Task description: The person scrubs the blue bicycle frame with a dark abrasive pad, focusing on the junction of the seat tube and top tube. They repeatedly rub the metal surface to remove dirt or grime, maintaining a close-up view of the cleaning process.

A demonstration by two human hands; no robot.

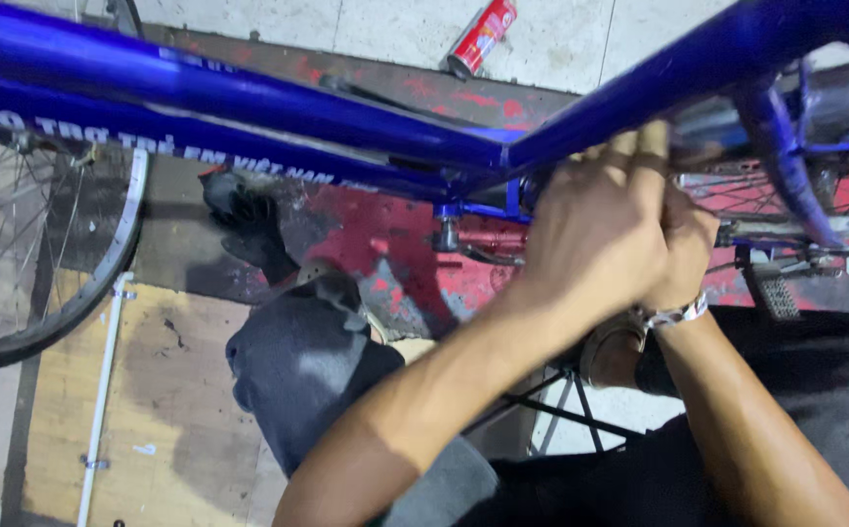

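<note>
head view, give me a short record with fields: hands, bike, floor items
left hand: laid over the right, fingers up at the blue bicycle frame where the tubes meet
right hand: mostly hidden under the left; metal bracelet on the wrist
held item: cannot tell
wheel: spoked front wheel at left
pedal: at right, below the frame
floor: red spray can lying on its side

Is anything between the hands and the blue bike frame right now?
Nothing visible: the left hand and right hand are already against the blue frame near its tube junction. The exact contact spot is hidden behind the hands.
</note>
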